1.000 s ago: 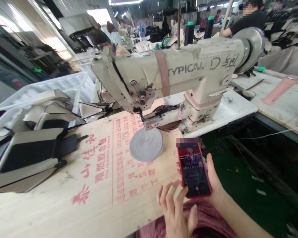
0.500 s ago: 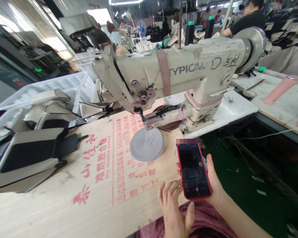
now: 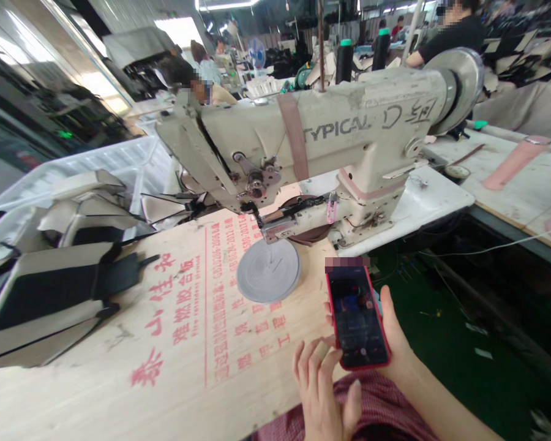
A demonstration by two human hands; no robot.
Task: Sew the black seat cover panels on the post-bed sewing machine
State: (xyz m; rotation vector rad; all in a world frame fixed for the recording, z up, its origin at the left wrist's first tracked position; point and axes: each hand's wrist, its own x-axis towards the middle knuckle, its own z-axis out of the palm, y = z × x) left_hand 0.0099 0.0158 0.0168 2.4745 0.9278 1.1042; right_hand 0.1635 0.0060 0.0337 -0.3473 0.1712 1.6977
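Head view over a sewing station, near edge of the table (image 3: 133, 398) at the bottom.

Phone (image 3: 358, 318) in a red case, screen lit and facing up, just off the near right corner of the table. Held in the right hand (image 3: 397, 343), fingers wrapped round its far side and thumb along its right edge: a firm grasp.

Left hand (image 3: 324, 395) empty, at the near edge beside the phone's lower left corner. Fingers (image 3: 303, 367) loose and spread, not clenched; thumb tip close under the phone's bottom edge, contact with it not possible to tell.

Red checked cloth (image 3: 386, 401) below both hands, at the lap.

Sewing machine (image 3: 344, 128) across the far right of the table, handwheel (image 3: 459, 79) at its right end, two dark thread cones (image 3: 344, 58) behind. Grey disc (image 3: 269, 271) flat on the table directly in front of the needle area, well apart from both hands.

Stack of beige-and-black cut pieces (image 3: 50, 294) at the left edge, white plastic crate (image 3: 96, 162) beyond it at the far left corner. Other workers (image 3: 459, 30) at benches in the background.

Progress, as a judgement: phone picked up and awake, use of it under way. No cut piece under the needle, stack out of reach of both hands; stitching, by this view, not begun.
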